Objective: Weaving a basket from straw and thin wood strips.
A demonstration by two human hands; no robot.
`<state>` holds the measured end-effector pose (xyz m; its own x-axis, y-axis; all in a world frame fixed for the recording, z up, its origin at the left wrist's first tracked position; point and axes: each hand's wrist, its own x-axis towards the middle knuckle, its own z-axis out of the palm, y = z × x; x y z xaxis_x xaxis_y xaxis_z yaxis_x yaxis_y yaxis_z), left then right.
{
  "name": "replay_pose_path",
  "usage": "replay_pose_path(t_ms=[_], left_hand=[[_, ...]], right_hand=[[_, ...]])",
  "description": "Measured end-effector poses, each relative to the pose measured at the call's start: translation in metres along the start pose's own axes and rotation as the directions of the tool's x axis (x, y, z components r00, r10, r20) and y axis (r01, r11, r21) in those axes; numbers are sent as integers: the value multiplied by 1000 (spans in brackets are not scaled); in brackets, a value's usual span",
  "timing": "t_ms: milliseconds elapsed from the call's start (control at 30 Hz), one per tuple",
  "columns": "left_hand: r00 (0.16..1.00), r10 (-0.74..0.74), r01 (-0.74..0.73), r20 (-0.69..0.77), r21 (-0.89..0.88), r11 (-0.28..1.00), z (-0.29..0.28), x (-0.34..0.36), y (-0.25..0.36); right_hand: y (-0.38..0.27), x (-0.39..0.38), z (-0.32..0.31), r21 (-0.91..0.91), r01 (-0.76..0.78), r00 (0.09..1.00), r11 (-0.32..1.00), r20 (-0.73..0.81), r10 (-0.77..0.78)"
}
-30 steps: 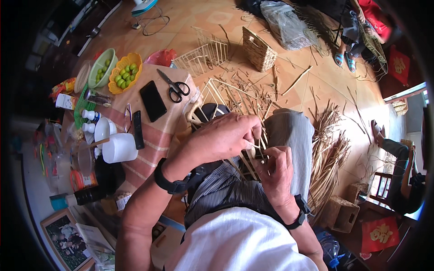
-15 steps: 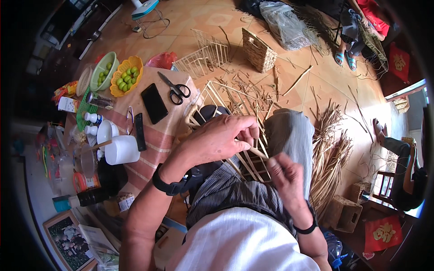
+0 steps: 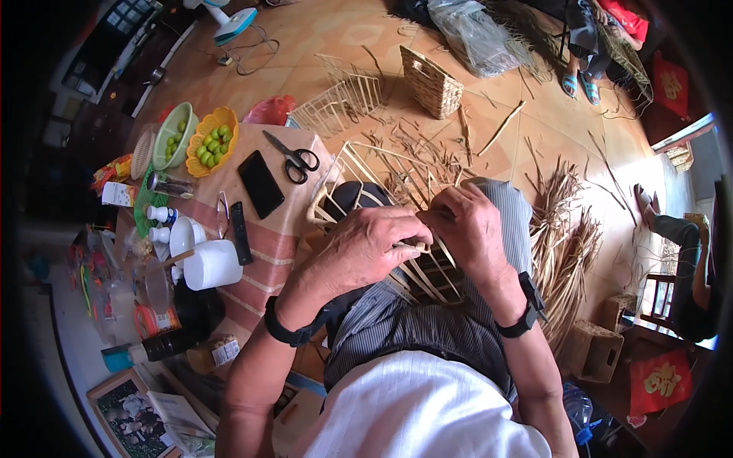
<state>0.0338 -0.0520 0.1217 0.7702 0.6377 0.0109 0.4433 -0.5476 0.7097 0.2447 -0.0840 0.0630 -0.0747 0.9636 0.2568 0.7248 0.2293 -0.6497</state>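
Observation:
A pale basket frame [image 3: 350, 158] of thin rods rests across my lap, its bars running between my knees. My left hand [image 3: 374, 243] is closed over its near part, thumb and fingers pinching a pale dried plant strip [image 3: 413, 248] whose end shows at the fingertips. My right hand [image 3: 472, 229] is close beside it, fingers bent and pressed together at the frame's bars. What lies in those right fingers is hidden by the knuckles.
On the left, a covered table [image 3: 263, 243] bears black scissors [image 3: 296, 166], a phone [image 3: 260, 184], a yellow fruit bowl [image 3: 222, 127] and a white container [image 3: 216, 264]. Dried stalks [image 3: 566, 252] lie at right. A woven basket [image 3: 431, 84] stands ahead; other people sit beyond.
My right hand has moved up and left from the end of the strip, to beside my left hand. My left hand stays at the frame, still pinching the strip.

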Motion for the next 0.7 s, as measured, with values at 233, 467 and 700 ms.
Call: replay_pose_path(t_ms=[233, 467, 700], left_hand=[[1000, -10, 10, 1, 11, 1000, 9, 0, 0], [987, -87, 62, 131, 189, 980, 11, 17, 20], [957, -187, 239, 222, -238, 941, 0, 25, 0]], right_hand=[[-21, -42, -15, -93, 109, 957, 990, -260, -130], [-25, -96, 5, 314, -140, 990, 939, 12, 143], [-23, -92, 16, 552, -389, 919, 738, 295, 263]])
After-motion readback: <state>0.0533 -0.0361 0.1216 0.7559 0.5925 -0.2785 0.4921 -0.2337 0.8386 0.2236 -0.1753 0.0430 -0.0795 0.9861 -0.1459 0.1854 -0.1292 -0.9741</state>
